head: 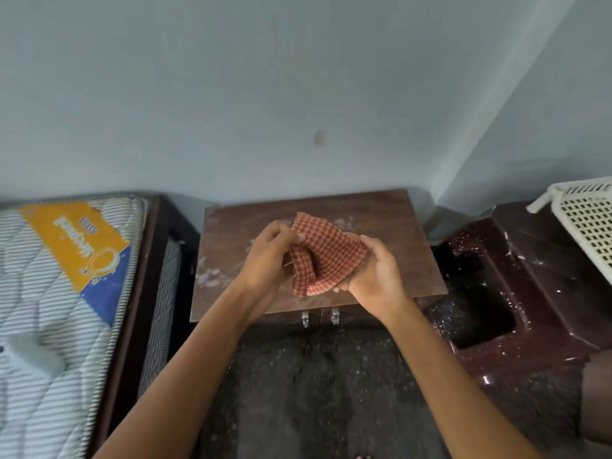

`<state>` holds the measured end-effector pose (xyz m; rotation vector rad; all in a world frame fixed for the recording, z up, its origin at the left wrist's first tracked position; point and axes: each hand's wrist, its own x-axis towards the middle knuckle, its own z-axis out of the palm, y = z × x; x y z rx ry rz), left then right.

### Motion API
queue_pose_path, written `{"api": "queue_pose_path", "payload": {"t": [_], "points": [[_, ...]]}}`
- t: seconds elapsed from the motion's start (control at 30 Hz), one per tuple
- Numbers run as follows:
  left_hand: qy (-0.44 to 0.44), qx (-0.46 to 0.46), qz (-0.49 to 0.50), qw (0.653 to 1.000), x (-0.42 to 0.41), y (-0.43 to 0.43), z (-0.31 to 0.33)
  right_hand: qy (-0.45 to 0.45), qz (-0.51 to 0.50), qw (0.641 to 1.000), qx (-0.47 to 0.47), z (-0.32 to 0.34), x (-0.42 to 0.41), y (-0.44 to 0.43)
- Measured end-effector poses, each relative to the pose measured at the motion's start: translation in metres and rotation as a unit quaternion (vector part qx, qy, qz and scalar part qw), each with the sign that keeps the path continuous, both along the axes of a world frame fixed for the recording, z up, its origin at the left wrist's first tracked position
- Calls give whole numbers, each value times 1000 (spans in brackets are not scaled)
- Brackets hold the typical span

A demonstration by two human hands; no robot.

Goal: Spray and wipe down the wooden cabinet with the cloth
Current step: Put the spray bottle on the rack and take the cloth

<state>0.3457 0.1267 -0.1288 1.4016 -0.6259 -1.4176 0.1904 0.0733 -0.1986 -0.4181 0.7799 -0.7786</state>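
A low wooden cabinet [390, 223] stands against the wall, its brown top marked with pale dusty smears. Two small metal handles [319, 317] show on its front. Above the top I hold a red-and-white checked cloth [326, 253], folded over on itself. My left hand [270, 260] pinches the cloth's left edge between thumb and fingers. My right hand [376, 274] grips the cloth's right lower corner. No spray bottle is in view.
A bed with a striped mattress [49, 293] and an orange-blue label lies at the left in a dark frame. A dark maroon speckled ledge [536, 293] with a recess is at the right, a white perforated basket [589, 220] on it. Dark speckled floor lies below.
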Motion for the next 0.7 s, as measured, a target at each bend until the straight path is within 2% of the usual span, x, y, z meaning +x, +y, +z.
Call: {"api": "queue_pose_path", "payload": {"t": [0.13,0.3,0.33,0.4,0.47,0.57,0.63,0.7], "points": [[63,3,27,998,23,22,-12,-35,-80,992,88,-13,24,26],[135,-2,40,990,39,41,-27,-95,-42,995,12,-26,40,55],[151,-10,45,988,40,44,-28,-84,-25,996,-3,-27,43,58],[170,-25,56,984,44,48,-30,9,-24,999,-37,-27,51,63],[132,-26,65,989,54,50,-33,92,-41,993,-68,-24,54,64],[14,-24,45,999,76,52,-37,111,-36,989,-94,-13,48,62],[-68,-17,-4,998,88,55,-38,120,-8,987,-109,-7,44,60],[-184,-2,-88,979,94,56,-39,146,21,980,-134,-4,41,59]]}}
